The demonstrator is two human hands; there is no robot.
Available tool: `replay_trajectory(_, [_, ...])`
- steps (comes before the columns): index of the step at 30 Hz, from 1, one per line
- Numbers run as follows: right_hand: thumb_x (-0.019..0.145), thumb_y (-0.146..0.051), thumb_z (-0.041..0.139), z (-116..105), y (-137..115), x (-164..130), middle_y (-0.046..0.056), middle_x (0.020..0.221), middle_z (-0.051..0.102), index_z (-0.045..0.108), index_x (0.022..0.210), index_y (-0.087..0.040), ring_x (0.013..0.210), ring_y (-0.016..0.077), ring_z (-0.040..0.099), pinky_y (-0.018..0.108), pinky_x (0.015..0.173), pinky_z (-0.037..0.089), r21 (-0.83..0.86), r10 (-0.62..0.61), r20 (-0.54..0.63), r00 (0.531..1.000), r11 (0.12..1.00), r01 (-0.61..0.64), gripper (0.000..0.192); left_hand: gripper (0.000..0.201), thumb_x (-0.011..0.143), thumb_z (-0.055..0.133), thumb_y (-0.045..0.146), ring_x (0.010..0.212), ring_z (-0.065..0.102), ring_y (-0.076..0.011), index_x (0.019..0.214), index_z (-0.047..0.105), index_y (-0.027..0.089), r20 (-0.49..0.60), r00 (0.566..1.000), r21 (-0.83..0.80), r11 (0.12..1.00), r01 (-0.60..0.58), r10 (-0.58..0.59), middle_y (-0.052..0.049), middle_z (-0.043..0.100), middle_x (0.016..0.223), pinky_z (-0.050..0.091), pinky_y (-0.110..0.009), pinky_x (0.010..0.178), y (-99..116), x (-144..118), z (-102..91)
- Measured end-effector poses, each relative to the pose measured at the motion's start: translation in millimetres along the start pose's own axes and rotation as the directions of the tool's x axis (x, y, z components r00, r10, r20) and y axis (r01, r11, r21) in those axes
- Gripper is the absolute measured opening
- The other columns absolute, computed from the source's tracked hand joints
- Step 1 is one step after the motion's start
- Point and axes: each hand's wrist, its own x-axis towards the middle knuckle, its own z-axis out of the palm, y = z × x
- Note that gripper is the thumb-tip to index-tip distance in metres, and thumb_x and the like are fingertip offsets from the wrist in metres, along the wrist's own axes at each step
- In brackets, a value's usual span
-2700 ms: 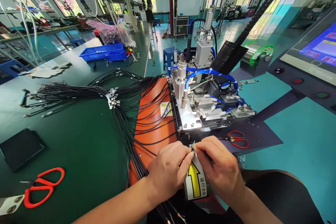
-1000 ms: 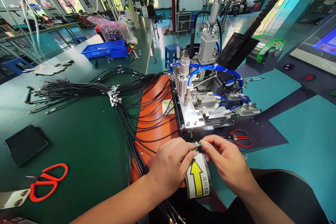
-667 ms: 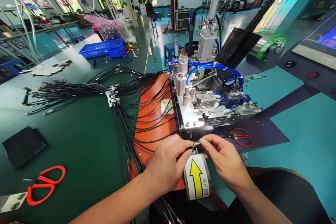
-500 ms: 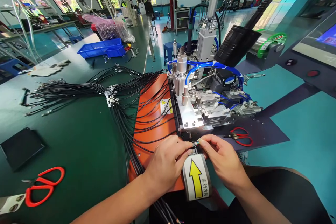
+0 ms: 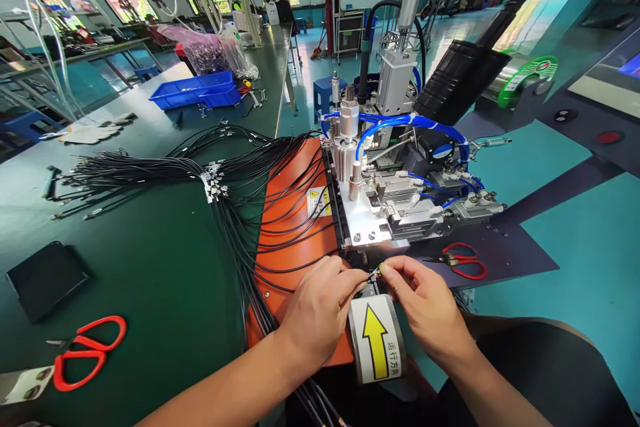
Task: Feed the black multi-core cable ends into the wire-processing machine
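Note:
My left hand (image 5: 320, 307) pinches a black cable close to its end, just in front of the machine's metal plate (image 5: 367, 223). Thin coloured wires (image 5: 379, 271) come out of that end, and the fingertips of my right hand (image 5: 420, 300) are closed on them. Both hands meet above a curved guide with a yellow arrow label (image 5: 375, 337). Many black cables (image 5: 235, 240) run over the orange cover (image 5: 295, 240) to the left of my hands. The machine (image 5: 395, 167) carries metal cylinders and blue air tubes.
Red-handled scissors (image 5: 87, 350) and a black flat box (image 5: 47, 280) lie on the green table at left. Small red-handled cutters (image 5: 463, 260) rest on the dark machine base at right. A blue tray (image 5: 197, 90) stands farther back. A solder-like wire spool (image 5: 530, 77) hangs at right.
The view has shifted slightly, so the scene sits a little further right. Both hands keep their pinch on the cable end and wires, with barely any movement.

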Motion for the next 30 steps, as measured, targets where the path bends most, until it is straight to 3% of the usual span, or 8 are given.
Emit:
replay_trajectory(24, [0.091, -0.055, 0.056, 2.6, -1.3, -3.2, 0.005, 0.089, 0.07, 0.068, 0.1, -0.019, 0.079, 0.0197, 0.061, 0.029, 0.069, 0.047, -0.066, 0.019, -0.068, 0.998, 0.998, -0.024, 0.04, 0.022, 0.094, 0.052, 0.011, 0.083, 0.052, -0.0194, 0.105, 0.068, 0.02, 0.037, 0.999, 0.155, 0.988, -0.026, 0.021, -0.006, 0.056, 0.09, 0.048, -0.031, 0.073, -1.1, -2.7, 2.6])
replay_trajectory(30, [0.093, -0.056, 0.052, 5.8, -0.4, -4.5, 0.003, 0.084, 0.068, 0.065, 0.092, -0.021, 0.076, 0.018, 0.059, 0.028, 0.067, 0.046, -0.121, 0.006, -0.078, 0.997, 0.993, -0.015, 0.038, 0.02, 0.093, 0.051, 0.01, 0.084, 0.051, -0.0204, 0.103, 0.067, 0.018, 0.071, 0.997, 0.184, 0.982, -0.045, 0.032, -0.007, 0.056, 0.092, 0.048, -0.033, 0.074, 0.1, -2.2, 1.1])
